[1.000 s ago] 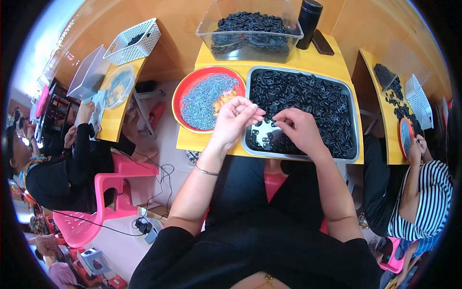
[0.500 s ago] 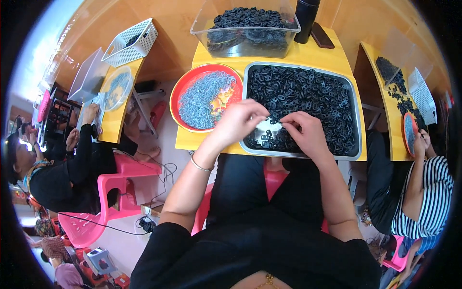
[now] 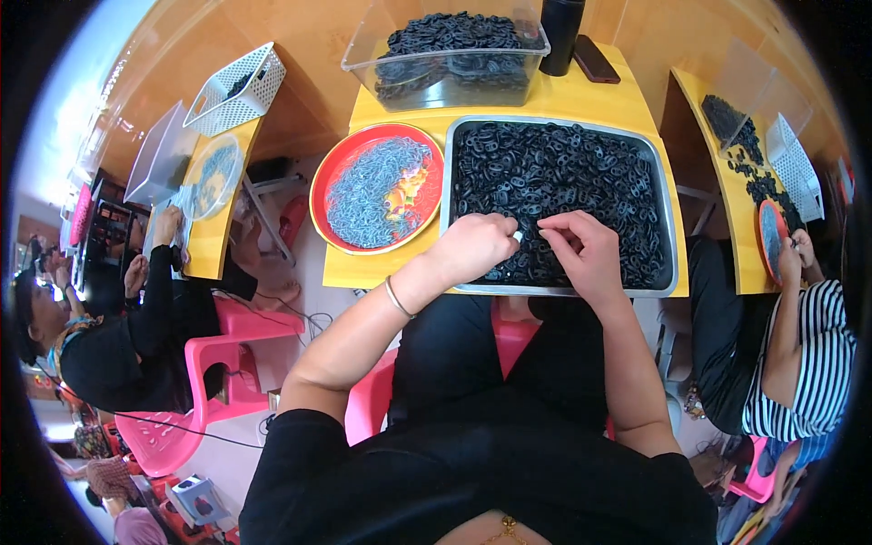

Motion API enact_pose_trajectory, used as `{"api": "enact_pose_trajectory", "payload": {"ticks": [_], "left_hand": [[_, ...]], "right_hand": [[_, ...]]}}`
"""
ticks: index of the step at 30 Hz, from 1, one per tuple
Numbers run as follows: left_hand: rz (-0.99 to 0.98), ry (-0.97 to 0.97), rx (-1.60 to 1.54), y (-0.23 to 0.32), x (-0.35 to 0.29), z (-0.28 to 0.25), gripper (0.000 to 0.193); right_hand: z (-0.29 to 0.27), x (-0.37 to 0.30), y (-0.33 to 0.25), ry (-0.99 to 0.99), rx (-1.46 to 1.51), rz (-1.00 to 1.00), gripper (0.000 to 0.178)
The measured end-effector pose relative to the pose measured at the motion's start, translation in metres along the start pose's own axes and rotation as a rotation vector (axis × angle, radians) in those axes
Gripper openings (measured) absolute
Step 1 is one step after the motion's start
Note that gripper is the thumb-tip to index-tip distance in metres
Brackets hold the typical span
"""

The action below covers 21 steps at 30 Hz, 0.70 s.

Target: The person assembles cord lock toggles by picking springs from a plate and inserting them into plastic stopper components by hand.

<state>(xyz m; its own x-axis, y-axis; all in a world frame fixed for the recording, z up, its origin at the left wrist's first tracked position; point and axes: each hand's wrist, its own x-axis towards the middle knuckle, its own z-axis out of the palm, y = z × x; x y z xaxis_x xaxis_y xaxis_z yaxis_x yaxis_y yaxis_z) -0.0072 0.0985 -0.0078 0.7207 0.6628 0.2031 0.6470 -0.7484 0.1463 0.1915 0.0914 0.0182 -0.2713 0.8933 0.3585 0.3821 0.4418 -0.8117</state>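
Observation:
Over the near edge of a metal tray point(image 3: 674, 263), both my hands face each other with a small gap between them. Small black flat pieces with holes point(image 3: 559, 168) fill the tray. My left hand point(image 3: 477, 247) is closed, fingers curled; a small whitish spot shows at its fingertips, and what they grip is hidden. Thumb and fingers of my right hand point(image 3: 586, 252) are pinched together, and anything between them is too small to name. Left of the tray, a red plate point(image 3: 320, 195) holds a heap of thin silvery-blue metal pieces point(image 3: 368, 191).
Behind the tray stands a clear plastic bin point(image 3: 445, 91) of black pieces, with a black cylinder point(image 3: 560, 36) and a dark phone point(image 3: 597, 60) beside it. People work at yellow tables on my left point(image 3: 213, 241) and right point(image 3: 718, 245). A pink chair point(image 3: 204, 363) stands at left.
My left hand has curled its fingers and turned lower over the tray's near-left corner. The bare metal patch there no longer shows. My right hand stays pinched; the whole view has shifted slightly.

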Motion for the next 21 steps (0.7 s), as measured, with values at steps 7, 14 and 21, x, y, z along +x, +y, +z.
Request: {"api": "enact_pose_trajectory", "payload": {"ticks": [7, 14, 21], "left_hand": [[0.071, 0.01, -0.057, -0.002, -0.0032, -0.0011, 0.01], [0.027, 0.0, -0.121, 0.001, -0.0014, -0.0018, 0.008], [-0.032, -0.005, -0.159, 0.0019, 0.0041, -0.0011, 0.009]], "right_hand": [[-0.0014, -0.0018, 0.0034, -0.007, 0.001, 0.005, 0.012], [-0.0014, -0.0023, 0.0054, 0.001, 0.024, -0.006, 0.012], [-0.0011, -0.004, 0.0066, -0.033, 0.003, -0.01, 0.011]]}}
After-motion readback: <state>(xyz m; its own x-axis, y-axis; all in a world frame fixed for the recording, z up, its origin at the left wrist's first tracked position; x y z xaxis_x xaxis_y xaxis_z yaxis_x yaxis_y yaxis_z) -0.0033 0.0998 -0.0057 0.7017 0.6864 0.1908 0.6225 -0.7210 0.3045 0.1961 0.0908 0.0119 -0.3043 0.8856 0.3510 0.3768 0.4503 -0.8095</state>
